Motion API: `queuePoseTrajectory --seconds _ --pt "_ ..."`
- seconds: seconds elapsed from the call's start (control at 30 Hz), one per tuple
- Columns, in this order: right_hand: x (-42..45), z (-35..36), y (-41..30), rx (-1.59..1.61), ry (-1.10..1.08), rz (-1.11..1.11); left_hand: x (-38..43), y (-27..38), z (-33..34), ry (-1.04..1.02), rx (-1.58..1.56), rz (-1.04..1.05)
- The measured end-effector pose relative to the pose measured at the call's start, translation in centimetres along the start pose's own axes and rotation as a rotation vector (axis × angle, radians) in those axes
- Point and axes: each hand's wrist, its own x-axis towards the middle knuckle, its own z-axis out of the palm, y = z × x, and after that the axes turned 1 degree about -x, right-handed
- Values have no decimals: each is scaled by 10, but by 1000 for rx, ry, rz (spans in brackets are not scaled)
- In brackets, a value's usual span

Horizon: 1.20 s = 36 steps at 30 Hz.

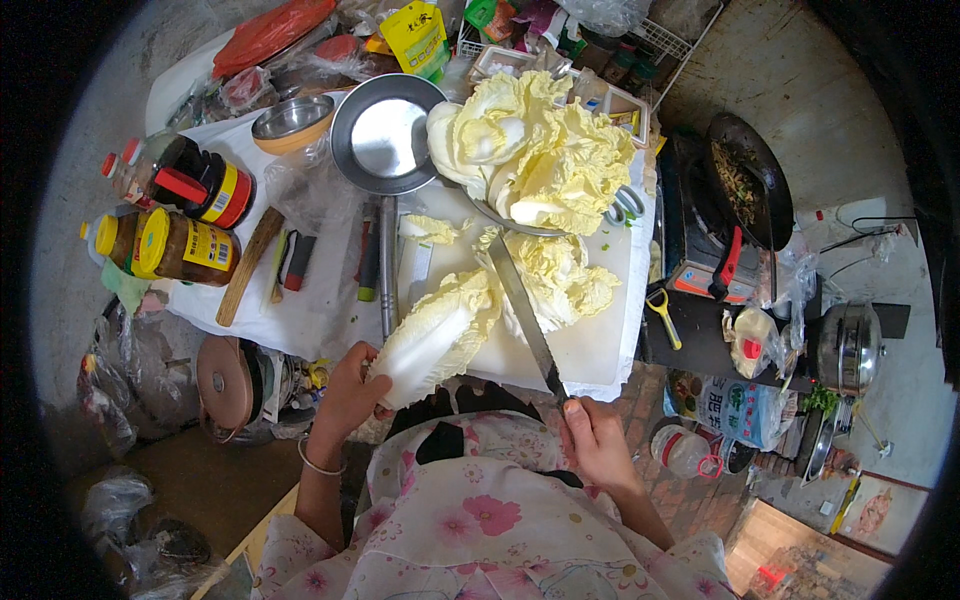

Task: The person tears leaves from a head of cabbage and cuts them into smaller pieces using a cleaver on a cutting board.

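Observation:
My left hand (pixel 355 390) grips the white stem end of a napa cabbage leaf (pixel 431 341), whose frilly yellow part reaches over the white cutting board (pixel 577 349). In my right hand (pixel 596 442) is the handle of a long knife (pixel 519 300); its blade points away from me, over or against more cabbage leaves (pixel 559 274) on the board. Whether the blade touches them I cannot tell. A small leaf piece (pixel 431 229) lies near the board's far left. Behind, a heap of cabbage leaves (pixel 555 150) fills a metal dish (pixel 510 223).
Left of the board stand a frying pan (pixel 388 135), a metal bowl (pixel 292 120), a wooden stick (pixel 250 266) and several jars (pixel 191 247). Green-handled scissors (pixel 626 206) lie by the dish. At right are a yellow peeler (pixel 665 319) and a wok of food (pixel 746 180) on a stove.

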Motion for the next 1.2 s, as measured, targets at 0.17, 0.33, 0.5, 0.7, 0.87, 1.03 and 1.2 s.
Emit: queuePoseTrajectory --seconds 0.17,0.33,0.5,0.7,0.87,1.03,1.2 --pt "-1 -3 -5 14 -17 42 -3 4 1 -11 -11 10" --pt "-2 0 1 -15 -20 -4 -4 5 1 -16 21 26" --pt "4 7 4 -104 -52 -106 -2 2 1 -8 59 58" --pt "14 25 3 -265 -53 -77 -5 7 3 6 73 75" --pt "16 27 -1 -267 -100 -11 -4 4 5 24 40 59" --pt "17 27 0 -248 -95 4 -2 6 4 17 86 79" --pt "19 26 2 -237 -101 -28 -2 9 2 11 64 40"
